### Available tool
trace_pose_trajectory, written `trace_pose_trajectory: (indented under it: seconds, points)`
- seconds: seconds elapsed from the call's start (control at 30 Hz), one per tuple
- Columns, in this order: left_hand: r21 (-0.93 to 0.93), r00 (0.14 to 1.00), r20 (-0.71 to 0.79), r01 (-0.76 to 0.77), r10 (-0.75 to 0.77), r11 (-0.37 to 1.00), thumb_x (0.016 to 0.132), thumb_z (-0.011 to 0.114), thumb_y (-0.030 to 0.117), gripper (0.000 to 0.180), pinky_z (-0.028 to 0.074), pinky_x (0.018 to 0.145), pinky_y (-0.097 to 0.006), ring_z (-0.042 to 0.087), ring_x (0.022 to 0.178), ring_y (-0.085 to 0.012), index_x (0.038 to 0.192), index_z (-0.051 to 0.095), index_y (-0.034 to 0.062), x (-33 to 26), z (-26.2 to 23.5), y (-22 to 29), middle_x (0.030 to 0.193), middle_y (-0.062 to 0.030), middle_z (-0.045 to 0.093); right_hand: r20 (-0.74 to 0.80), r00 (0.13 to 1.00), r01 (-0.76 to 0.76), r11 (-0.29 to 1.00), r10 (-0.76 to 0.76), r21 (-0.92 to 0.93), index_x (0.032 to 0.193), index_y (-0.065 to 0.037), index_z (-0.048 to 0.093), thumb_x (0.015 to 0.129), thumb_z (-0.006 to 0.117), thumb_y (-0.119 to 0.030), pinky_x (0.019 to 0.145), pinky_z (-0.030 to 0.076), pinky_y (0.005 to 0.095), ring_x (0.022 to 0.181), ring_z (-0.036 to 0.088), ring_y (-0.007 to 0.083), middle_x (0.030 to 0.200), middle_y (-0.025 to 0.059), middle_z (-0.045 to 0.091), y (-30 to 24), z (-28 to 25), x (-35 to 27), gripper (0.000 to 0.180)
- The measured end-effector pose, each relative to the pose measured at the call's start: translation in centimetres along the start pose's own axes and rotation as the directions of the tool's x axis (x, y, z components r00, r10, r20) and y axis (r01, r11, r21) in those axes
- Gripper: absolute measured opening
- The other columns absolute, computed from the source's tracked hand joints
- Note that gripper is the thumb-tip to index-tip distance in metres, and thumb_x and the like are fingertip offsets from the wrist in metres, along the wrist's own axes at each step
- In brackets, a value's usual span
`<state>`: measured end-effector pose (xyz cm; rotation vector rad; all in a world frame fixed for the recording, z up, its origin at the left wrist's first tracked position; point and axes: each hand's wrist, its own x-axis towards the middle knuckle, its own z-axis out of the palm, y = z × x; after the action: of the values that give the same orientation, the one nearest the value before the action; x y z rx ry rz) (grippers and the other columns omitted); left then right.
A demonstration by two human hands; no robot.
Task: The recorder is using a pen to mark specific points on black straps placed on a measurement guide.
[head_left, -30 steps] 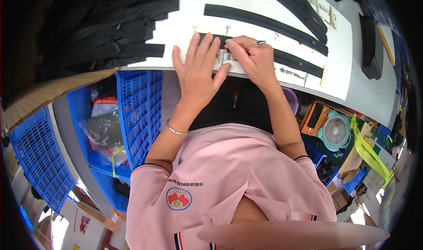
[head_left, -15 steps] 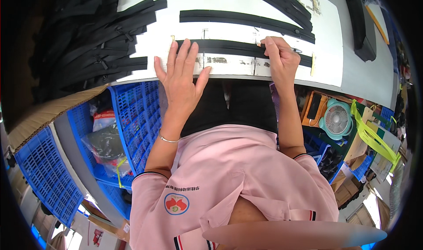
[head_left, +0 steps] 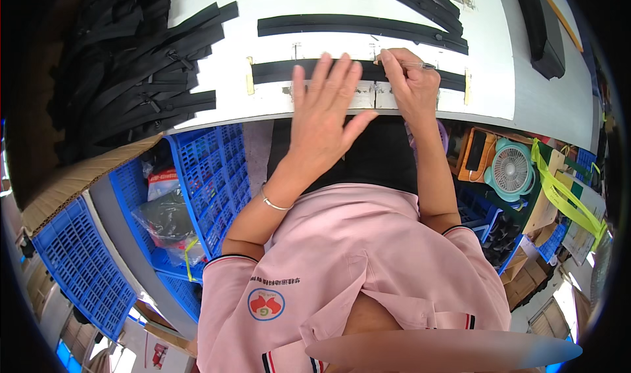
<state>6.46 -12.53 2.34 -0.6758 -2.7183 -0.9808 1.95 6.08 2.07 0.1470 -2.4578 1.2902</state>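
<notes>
A black zipper strip (head_left: pixel 273 71) lies crosswise on the white board (head_left: pixel 220 61), close to its front edge. My left hand (head_left: pixel 322 120) rests on the strip's middle with its fingers stretched out and apart, hiding part of it. Farther right, my right hand (head_left: pixel 415 90) is closed around a slim pen (head_left: pixel 418 65). The pen's tip is over the strip's far edge, near a dark line on the board; I cannot tell whether it touches. Beyond lies a second black zipper strip (head_left: pixel 315 25), roughly parallel.
Many black zipper strips (head_left: pixel 141 64) are heaped at the left. More strips (head_left: pixel 420 5) lie slanted at the back. A black box-like object (head_left: pixel 537 34) stands at the far right. Below the table are a blue crate (head_left: pixel 204 176) and a turquoise fan (head_left: pixel 510 168).
My left hand has slid right along the strip, from near its left end to the middle. My right hand has shifted slightly left, and the pen now lies flatter.
</notes>
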Motion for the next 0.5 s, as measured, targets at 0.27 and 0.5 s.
trace_pose_trajectory:
  seconds: [0.27, 0.5]
  points:
    - [0.068, 1.0, 0.015, 0.017, -0.018, 0.998, 0.093, 0.074, 0.034, 0.059, 0.019, 0.124, -0.057, 0.043, 0.146, -0.0322, 0.143, 0.061, 0.0061, 0.0, 1.8, 0.5, 0.151, -0.01, 0.056, 0.017, 0.996, -0.092, 0.983, 0.09, 0.161, 0.081, 0.004, 0.073, 0.093, 0.071, -0.006, 0.052, 0.047, 0.0255, 0.058, 0.065, 0.0131, 0.073, 0.0081, 0.073, 0.1, -0.5, -0.4, 0.016]
    - [0.096, 1.0, 0.009, 0.018, -0.019, 0.995, 0.092, 0.075, 0.031, 0.056, 0.021, 0.122, -0.056, 0.044, 0.146, -0.0309, 0.14, 0.064, 0.0065, 0.2, 1.8, 0.6, 0.149, -0.0088, 0.058, 0.066, 0.995, 0.063, 0.988, -0.073, 0.144, 0.078, 0.002, 0.073, 0.092, 0.071, -0.009, 0.053, 0.046, 0.0286, 0.055, 0.063, 0.015, 0.067, 0.0071, 0.071, 1.0, -0.6, -0.4, 0.018]
